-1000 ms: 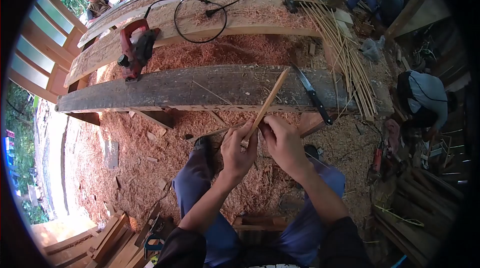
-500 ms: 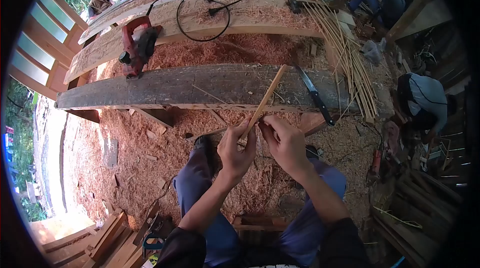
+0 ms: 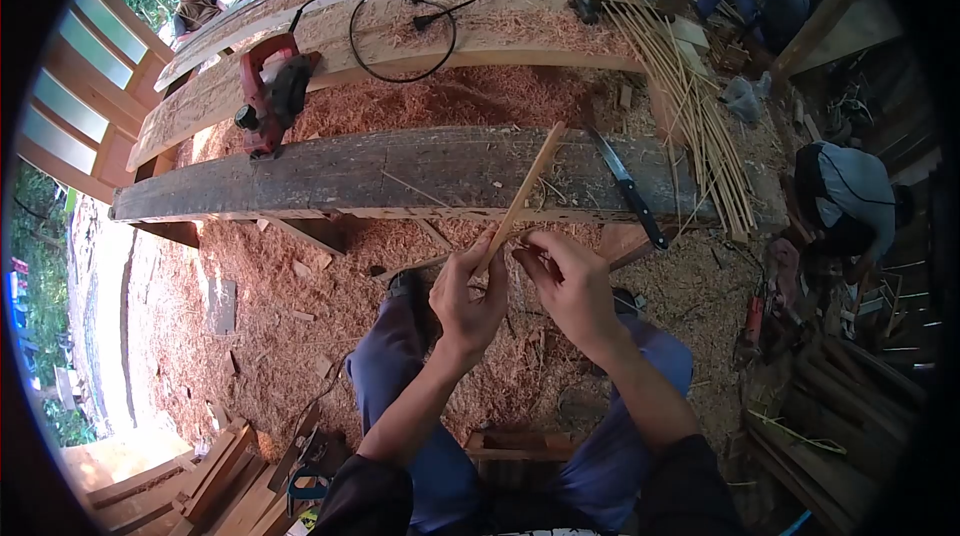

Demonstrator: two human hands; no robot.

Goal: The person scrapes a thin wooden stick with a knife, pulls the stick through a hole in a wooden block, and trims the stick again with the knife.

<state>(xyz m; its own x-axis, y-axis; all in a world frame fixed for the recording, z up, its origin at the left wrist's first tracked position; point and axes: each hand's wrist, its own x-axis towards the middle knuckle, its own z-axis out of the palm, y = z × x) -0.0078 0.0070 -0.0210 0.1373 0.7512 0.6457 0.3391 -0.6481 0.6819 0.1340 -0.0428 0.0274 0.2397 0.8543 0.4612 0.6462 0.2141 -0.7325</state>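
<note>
A thin, pale strip of wood or bamboo (image 3: 530, 181) slants up and to the right from my left hand (image 3: 468, 298), whose fingers are closed round its lower end. Close beside it on the right is my right hand (image 3: 570, 288), thumb and fingertips pinched together. What those fingers hold, if anything, is too small to make out. Past the strip's upper part, a knife (image 3: 628, 186) with a black handle lies on the dark plank (image 3: 330, 171), its handle jutting over the near edge.
A red electric planer (image 3: 268, 101) rests across the plank's left part, its black cord (image 3: 455, 36) looped on the boards behind. Several thin strips (image 3: 690, 106) lie bundled at right. Shavings cover the floor (image 3: 290, 336). Two people (image 3: 855, 196) crouch at right; another person is at upper left.
The strip and my left hand have shifted slightly left. My right fingertips have drawn a little away from the strip. The knife and planer stay put.
</note>
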